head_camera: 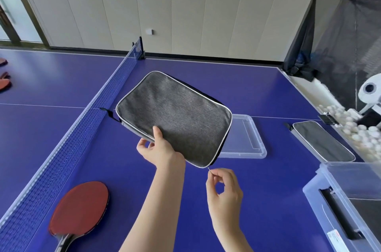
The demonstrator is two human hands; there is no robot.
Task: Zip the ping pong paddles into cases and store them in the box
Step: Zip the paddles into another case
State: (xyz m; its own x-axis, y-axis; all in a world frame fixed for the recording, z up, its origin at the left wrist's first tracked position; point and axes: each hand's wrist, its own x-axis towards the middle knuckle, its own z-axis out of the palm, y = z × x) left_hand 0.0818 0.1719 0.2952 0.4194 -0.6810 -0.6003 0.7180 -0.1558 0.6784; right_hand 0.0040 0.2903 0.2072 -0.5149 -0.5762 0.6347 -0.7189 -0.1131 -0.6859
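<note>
Grey fabric rectangular case [173,115] with pale piping is held tilted above the blue ping pong table [268,97], in front of a clear plastic lid [247,142]. Left hand [160,148] grips its near-left edge, thumb on top; right hand [223,187] pinches the small metal zipper pull [209,168] at the near corner. One red-faced paddle [80,208] lies beside the net [82,124]; a clear plastic box [334,196] stands at right.

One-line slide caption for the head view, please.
Left hand holds a grey paddle case above the blue table while the right hand pinches its zipper pull; a red paddle lies nearby.
</note>
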